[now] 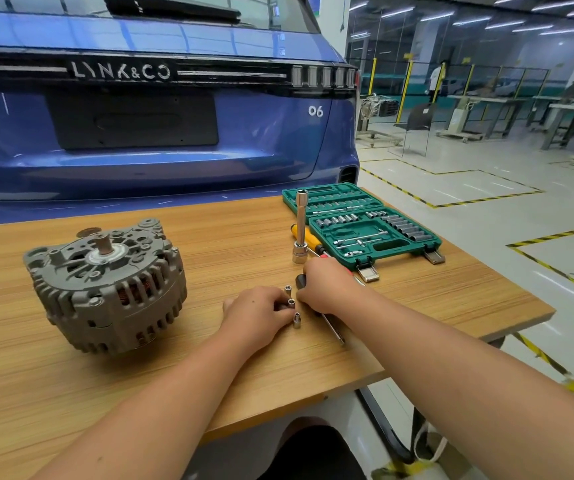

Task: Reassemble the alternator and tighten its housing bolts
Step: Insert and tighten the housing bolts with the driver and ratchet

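I see a blue car (147, 109) filling the frame from 9 to 12 o'clock, its rear lettered LYNK&CO, just behind the wooden counter (209, 368). On the counter at about 9 o'clock of my hands sits the alternator (105, 285), grey housing closed, shaft end up, copper windings showing through the side slots, housing bolts visible around the rim. At 1 o'clock lies the open green socket case (365, 223), rows of sockets and bars in its trays. Just left of the case a long chrome extension bar (301, 230) stands upright on a socket, with an orange-handled screwdriver (308, 239) lying behind its base.

My left hand (257, 315) is curled narrow, fingertips pinched on a small socket (291, 302); two more small sockets stand beside it, one at 12 o'clock (287, 290) and one at 6 o'clock (297, 320), both apart from the alternator. My right hand (330, 284) is closed over a dark-handled tool (334, 329) whose metal shaft runs out under the wrist toward 5 o'clock, lying on the counter.
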